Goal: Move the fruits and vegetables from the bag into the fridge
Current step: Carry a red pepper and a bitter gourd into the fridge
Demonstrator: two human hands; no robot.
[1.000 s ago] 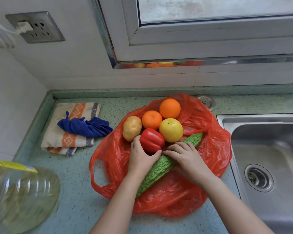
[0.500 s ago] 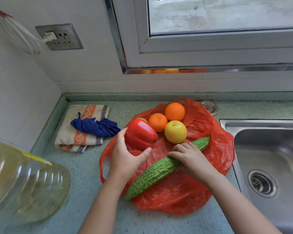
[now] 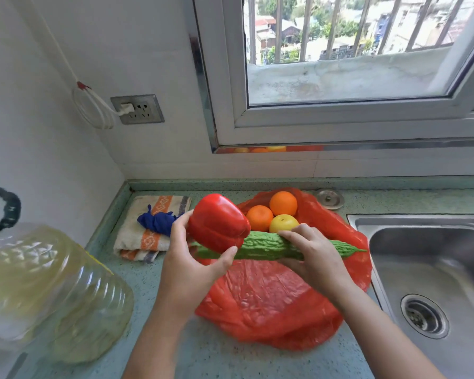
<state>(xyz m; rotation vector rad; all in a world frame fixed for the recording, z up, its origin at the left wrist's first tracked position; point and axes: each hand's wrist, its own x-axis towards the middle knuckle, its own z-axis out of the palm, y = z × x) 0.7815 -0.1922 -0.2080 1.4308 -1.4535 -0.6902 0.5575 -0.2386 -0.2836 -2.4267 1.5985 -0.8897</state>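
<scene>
A red plastic bag lies spread flat on the green counter. My left hand holds a red bell pepper lifted above the bag's left edge. My right hand grips a long bumpy green bitter gourd, raised level over the bag. Behind them, on the bag, sit two oranges and a yellow round fruit. The potato seen earlier is hidden behind the pepper. No fridge is in view.
A folded striped towel with a blue cloth lies left of the bag. A large oil jug stands at near left. The steel sink is at right. A wall socket and window are behind.
Both hands have risen off the bag: the left lifted the pepper up and left, the right picked the bitter gourd up level. The camera tilted upward.
</scene>
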